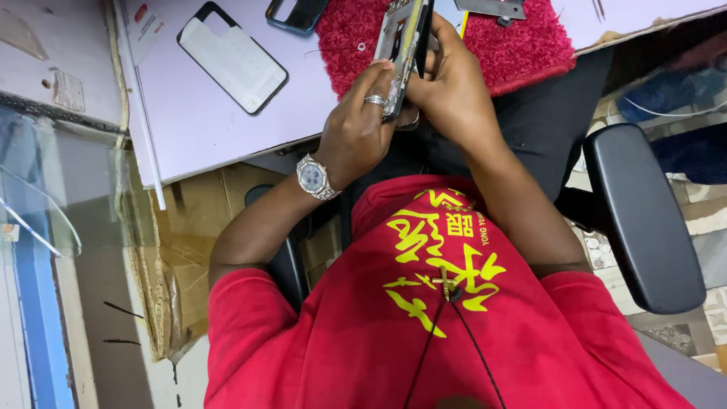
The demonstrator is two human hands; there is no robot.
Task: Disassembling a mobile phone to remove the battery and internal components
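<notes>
An opened smartphone (400,45), showing its inner frame, stands on edge between both hands over a red fuzzy mat (522,45). My left hand (360,129), with a ring and a silver wristwatch, grips its lower left side. My right hand (450,83) wraps its right side, fingers behind it. A detached phone back cover (232,57) with a white inside lies on the pale lilac tabletop (189,129) to the left. Another dark phone part (295,14) lies at the top edge.
A metal tool (492,7) rests on the mat's far side. A black chair armrest (644,220) stands at my right. Cardboard (182,250) and a glass panel (45,220) sit below the table's left edge. My red shirt fills the foreground.
</notes>
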